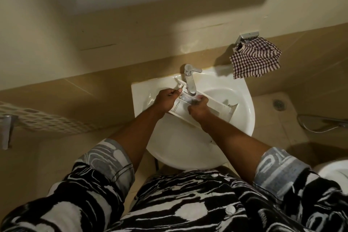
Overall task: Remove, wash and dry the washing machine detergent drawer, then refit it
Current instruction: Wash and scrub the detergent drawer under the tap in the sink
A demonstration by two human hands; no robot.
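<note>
The white detergent drawer (219,106) lies slantwise in the white washbasin (243,118), its rear end under the chrome tap (190,80). My left hand (167,100) grips the drawer's left end with curled fingers. My right hand (198,108) is inside the drawer's middle compartment, just below the tap's spout, its fingers curled and blurred. Whether the right hand holds something small I cannot tell. Part of the drawer is hidden by both hands.
A checked cloth (256,58) hangs from a metal holder on the wall, right of the tap. A perforated white shelf (43,118) juts out at the left. A floor drain (279,104) and a hose (320,124) lie to the right, with a toilet rim at the lower right.
</note>
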